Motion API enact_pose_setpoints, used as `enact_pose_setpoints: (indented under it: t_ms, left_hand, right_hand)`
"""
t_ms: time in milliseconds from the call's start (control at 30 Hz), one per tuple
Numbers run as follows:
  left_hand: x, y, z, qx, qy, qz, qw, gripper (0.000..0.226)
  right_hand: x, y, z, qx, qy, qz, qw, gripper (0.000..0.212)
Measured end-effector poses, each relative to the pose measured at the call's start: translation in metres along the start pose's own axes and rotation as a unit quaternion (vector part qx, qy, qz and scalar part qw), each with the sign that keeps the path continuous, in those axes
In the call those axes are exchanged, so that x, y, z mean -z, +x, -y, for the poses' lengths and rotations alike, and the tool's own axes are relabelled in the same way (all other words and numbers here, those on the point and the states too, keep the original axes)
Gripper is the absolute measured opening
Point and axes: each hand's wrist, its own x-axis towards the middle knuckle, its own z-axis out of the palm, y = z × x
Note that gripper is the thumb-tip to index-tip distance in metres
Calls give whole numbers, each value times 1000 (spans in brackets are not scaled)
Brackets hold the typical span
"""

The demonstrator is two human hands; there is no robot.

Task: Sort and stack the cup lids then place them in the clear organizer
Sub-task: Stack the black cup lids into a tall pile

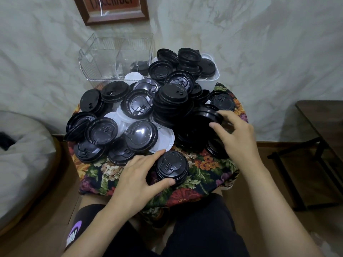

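1. A pale marbled wall (241,43) backs a small table draped in a floral cloth (204,169), with a framed sign (115,10) hanging above.
2. The clear organizer (116,58) stands at the back left against the wall. Its right compartment shows something dark and ribbed, probably lids set on edge. The left compartment is hard to read through the plastic. Just beside it, at the back right, a white bin (213,76) holds more black lids.
3. A loose pile of lids (141,108) covers most of the cloth, black ones mixed with white lids (163,140). Judging by that, the sorting is at an early stage.
4. The left hand (141,175) grips a short stack of black lids (171,167) at the near edge of the table. The thumb lies on the near side and the forefinger curves round the far side, spread about as wide as the rim. The stack sits flat on the cloth, tops up.
5. The right hand (235,134) reaches into the right side of the pile. Its thumb and forefinger are narrowed to a pinch on the rim of a tilted black lid (206,115).
6. That lid lies beyond the stack and to its right, leaning rather than flat, and only the right hand is near it. To join the stack, it would likely need to come towards the person and leftward. It would also need levelling, top up, so that it nests squarely.
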Motion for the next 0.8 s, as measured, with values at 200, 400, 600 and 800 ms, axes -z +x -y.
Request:
enact_pose_setpoints:
  t_ms: [200, 400, 600, 800]
  left_hand:
    - [-1, 1, 1, 0, 1, 2, 1000, 87]
    - [-2, 1, 3, 1, -7, -1, 1000, 88]
    - [-1, 1, 3, 9, -10, 3, 1000, 92]
    - [0, 1, 2, 10, -12, 8, 1000, 93]
  right_hand:
    - [6, 0, 5, -73, 201, 22, 977, 12]
    - [4, -13, 12, -84, 209, 18, 974, 18]
    - [-3, -20, 13, -105, 234, 36, 966, 26]
    - [0, -21, 11, -125, 271, 17, 954, 24]
